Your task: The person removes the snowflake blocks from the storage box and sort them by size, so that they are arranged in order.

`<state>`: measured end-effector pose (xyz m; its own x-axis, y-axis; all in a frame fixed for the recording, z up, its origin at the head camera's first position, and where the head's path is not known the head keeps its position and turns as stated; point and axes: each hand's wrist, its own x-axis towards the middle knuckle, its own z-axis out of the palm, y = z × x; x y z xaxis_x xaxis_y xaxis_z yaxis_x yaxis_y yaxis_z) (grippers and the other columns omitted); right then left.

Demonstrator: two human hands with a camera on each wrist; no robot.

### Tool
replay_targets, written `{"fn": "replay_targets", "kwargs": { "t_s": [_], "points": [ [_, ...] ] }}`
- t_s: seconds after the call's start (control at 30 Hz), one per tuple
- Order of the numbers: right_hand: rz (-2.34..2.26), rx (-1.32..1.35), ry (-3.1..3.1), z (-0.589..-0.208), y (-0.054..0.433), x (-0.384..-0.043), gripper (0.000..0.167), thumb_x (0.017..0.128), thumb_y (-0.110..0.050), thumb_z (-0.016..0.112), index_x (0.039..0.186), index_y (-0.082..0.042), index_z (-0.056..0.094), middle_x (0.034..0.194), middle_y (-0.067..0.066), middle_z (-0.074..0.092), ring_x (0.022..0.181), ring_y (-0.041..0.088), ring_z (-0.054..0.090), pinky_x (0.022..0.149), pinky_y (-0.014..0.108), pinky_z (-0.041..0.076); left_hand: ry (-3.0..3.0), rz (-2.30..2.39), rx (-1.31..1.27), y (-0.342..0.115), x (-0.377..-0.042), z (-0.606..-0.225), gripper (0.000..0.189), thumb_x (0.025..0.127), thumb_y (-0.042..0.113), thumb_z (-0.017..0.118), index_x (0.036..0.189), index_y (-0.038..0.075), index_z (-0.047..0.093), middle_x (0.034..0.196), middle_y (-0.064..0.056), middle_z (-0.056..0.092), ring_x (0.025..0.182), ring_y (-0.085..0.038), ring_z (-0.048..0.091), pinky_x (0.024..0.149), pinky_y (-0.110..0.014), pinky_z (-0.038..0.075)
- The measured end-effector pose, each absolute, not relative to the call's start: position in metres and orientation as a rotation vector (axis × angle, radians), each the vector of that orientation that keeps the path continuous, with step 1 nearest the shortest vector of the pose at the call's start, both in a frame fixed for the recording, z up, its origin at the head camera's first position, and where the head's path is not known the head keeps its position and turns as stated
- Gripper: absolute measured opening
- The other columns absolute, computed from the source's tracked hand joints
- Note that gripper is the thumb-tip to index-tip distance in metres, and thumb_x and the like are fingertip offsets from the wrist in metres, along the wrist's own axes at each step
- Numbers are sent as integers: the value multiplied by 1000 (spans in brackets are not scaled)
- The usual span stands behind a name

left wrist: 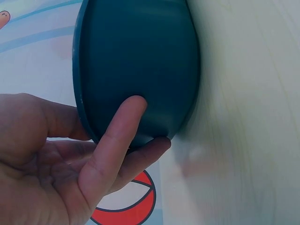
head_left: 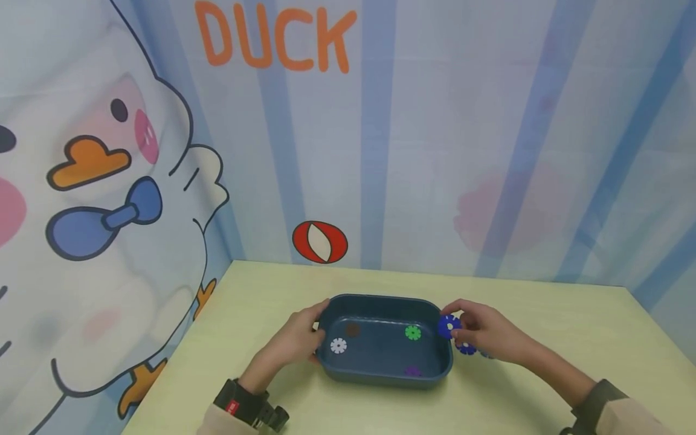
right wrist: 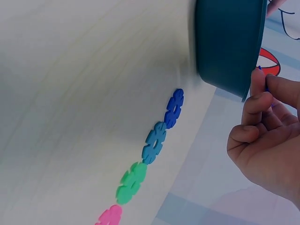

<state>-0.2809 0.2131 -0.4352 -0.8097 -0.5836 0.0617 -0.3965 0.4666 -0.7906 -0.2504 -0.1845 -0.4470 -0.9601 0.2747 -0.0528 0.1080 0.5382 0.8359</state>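
A dark blue-green tray (head_left: pixel 375 356) stands on the table. Inside it lie a white snowflake disc (head_left: pixel 338 345), a brown one (head_left: pixel 353 329), a green one (head_left: pixel 413 332) and a purple one (head_left: pixel 412 371). My left hand (head_left: pixel 296 335) grips the tray's left end, fingers against its outer wall (left wrist: pixel 140 56). At the right rim, my right hand (head_left: pixel 492 331) pinches a blue snowflake disc (head_left: pixel 446 324) between thumb and fingertips. Another blue disc (head_left: pixel 466 348) lies on the table below that hand.
A row of snowflake discs runs along the table right of the tray: blue, then light blue (right wrist: pixel 151 149), green (right wrist: pixel 131 183) and pink (right wrist: pixel 110 216). A printed curtain (head_left: pixel 424 151) hangs behind the pale yellow table (head_left: pixel 266 281).
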Motion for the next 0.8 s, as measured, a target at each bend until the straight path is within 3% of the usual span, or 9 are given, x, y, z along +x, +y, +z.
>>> {"fn": "replay_targets", "kwargs": {
  "t_s": [0.37, 0.8],
  "points": [
    [-1315, -777, 2463, -435, 230, -274, 37, 103, -6, 63, 139, 4, 57, 81, 11, 67, 64, 15, 57, 55, 26, 51, 2606, 1387, 326, -183, -250, -448, 70, 96, -12, 50, 163, -4, 32, 147, -37, 54, 91, -33, 77, 51, -35, 65],
    [-1319, -741, 2487, -439, 250, -267, 36, 102, -6, 65, 137, 3, 58, 79, 12, 65, 64, 18, 58, 54, 27, 50, 2612, 1373, 315, -183, -250, -447, 71, 96, -12, 50, 164, -2, 32, 148, -36, 54, 84, -29, 77, 51, -35, 65]
  ]
}}
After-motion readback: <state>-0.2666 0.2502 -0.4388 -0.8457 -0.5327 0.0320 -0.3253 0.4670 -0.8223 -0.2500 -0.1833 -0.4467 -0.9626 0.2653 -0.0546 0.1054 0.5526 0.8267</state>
